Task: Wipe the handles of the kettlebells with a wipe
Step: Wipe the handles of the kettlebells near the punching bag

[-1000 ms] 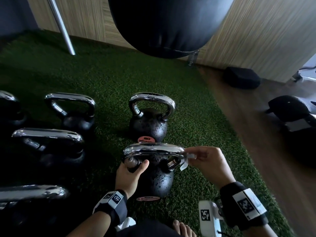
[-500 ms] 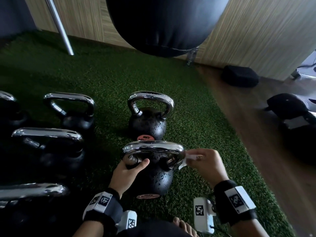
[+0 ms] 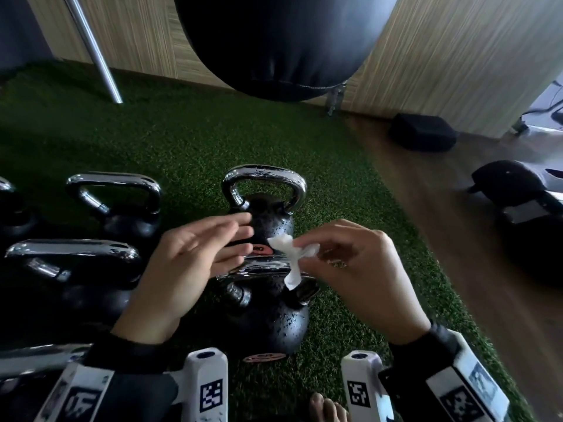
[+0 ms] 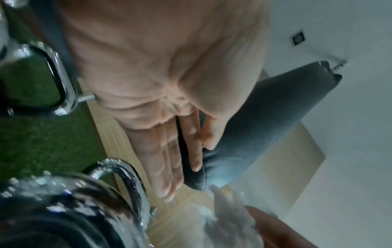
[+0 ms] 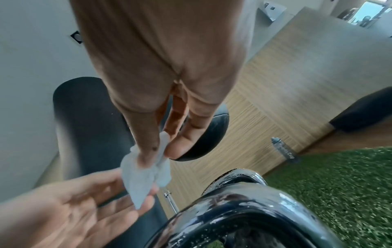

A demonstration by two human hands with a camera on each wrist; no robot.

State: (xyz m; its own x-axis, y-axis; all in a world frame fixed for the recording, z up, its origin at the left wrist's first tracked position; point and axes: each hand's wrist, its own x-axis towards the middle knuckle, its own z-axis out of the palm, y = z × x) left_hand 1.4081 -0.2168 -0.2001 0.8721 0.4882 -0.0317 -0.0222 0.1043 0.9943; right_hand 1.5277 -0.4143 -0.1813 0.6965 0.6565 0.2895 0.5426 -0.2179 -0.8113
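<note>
The right hand (image 3: 359, 269) pinches a crumpled wipe (image 3: 292, 254) just above the nearest kettlebell's handle (image 3: 262, 268), the open left hand (image 3: 189, 263) alongside, apparently regrouping it before wiping resumes.

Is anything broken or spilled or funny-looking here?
Nothing looks broken or tipped. The near kettlebell and the one behind it stand upright on the grass, both speckled with droplets. The right hand pinches a crumpled wipe; the left hand is open beside it.
</note>
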